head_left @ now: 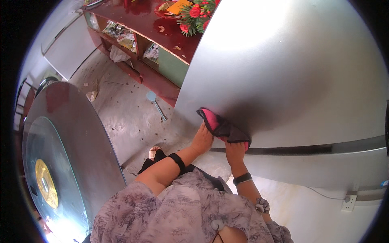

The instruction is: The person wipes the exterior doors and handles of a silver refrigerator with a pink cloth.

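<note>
A pink and dark grey cloth (227, 128) with black edging is bunched between my hands. My left hand (202, 139) grips its near left side, with the fingers partly hidden behind it. At the cloth's lower right corner, my right hand (236, 152) is closed on the edge. Both hands are in front of a large silver refrigerator door (283, 93), near its lower edge. Whether the cloth touches the door, I cannot tell. A dark handle groove (291, 150) runs right from beside my right hand.
To the left stands a dark oval table (87, 133) with a round glass turntable (67, 162). A red cabinet (150, 81) with open shelves and red flowers (195, 12) is beyond. A light blue swatter-like tool (156, 104) lies on the littered floor. A wall socket (349, 203) is at lower right.
</note>
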Demonstrator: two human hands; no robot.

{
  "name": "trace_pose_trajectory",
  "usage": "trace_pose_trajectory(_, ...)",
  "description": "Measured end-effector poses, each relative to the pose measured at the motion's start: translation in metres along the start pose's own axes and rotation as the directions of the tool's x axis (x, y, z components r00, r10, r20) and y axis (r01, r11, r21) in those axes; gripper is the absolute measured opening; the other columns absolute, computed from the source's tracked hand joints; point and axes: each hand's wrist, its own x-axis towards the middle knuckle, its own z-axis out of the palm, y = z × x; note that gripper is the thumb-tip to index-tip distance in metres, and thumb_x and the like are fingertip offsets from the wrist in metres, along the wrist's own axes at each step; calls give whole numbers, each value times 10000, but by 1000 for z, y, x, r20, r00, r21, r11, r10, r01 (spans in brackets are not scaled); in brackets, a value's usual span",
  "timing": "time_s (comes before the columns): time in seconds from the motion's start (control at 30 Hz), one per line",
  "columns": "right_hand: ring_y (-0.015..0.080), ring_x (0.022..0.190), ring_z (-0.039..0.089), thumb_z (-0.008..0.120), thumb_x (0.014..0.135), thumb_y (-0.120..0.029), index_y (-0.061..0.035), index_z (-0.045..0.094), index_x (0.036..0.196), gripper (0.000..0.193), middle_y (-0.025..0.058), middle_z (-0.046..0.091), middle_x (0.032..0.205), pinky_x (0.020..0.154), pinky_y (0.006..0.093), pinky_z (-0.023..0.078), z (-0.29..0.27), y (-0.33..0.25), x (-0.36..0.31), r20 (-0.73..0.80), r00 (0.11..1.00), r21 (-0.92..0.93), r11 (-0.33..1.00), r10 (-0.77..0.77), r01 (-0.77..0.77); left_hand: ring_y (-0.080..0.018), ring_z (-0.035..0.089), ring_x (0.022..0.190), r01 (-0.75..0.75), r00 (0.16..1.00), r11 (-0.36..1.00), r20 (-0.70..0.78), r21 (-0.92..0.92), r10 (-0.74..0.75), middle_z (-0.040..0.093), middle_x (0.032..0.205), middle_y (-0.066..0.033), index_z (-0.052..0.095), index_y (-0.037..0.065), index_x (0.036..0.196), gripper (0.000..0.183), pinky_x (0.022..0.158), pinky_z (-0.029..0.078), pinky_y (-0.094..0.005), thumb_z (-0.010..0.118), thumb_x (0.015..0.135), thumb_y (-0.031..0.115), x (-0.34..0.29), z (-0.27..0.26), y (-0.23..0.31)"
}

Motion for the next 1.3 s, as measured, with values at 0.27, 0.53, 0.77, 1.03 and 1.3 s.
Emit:
trace_pose_trajectory(0.27, 359, 1113, 448, 508, 796, -90, -16, 532, 1143, 356, 206, 504, 1168, 931, 471, 335, -78, -18, 84, -240, 962, -70, 991, -130, 116, -504, 244, 1197, 84, 888, 990, -442, -113, -126, 297, 1274, -312, 344, -45, 1237, 523, 1010, 246, -499, 520, 757, 66, 63, -59, 26)
trace_pose_trajectory(0.53, 367, 1088, 480, 484, 820, -84, -43, 546, 1128, 317, 216, 500, 1185, 909, 470, 363, -44, 2, 42, -165, 983, -51, 996, -76, 69, -484, 276, 1194, 222, 932, 879, -173, -423, -319, 316, 1279, -292, 355, -19, 1245, 550, 992, 275, -484, 506, 717, 11, 26, -14, 44)
trace_pose_trajectory(0.77, 354, 1086, 487, 495, 791, -72, -42, 553, 1124, 339, 184, 538, 1116, 926, 456, 354, -45, -11, 67, -207, 975, 12, 996, -81, 85, -469, 332, 1135, 116, 820, 957, -518, -266, -244, 375, 1220, -275, 391, -22, 1199, 532, 965, 285, -478, 535, 689, 21, 52, -27, 22)
trace_pose_trajectory(1.03, 351, 1096, 477, 481, 784, -68, -49, 537, 1153, 373, 181, 544, 1103, 929, 463, 346, -48, 4, 38, -192, 978, -12, 996, -86, 85, -447, 362, 1122, 49, 892, 942, -410, -332, -191, 370, 1229, -261, 407, 31, 1204, 577, 870, 355, -469, 499, 639, -40, 43, -33, 45)
trace_pose_trajectory(1.3, 374, 1154, 423, 480, 770, -68, -43, 515, 1179, 412, 229, 464, 1220, 951, 473, 329, -59, -19, 63, -148, 986, 54, 995, -76, 84, -447, 357, 1136, 84, 823, 923, -496, -376, -277, 381, 1237, -253, 386, -3, 1212, 557, 974, 304, -453, 518, 672, -28, 40, -27, 26)
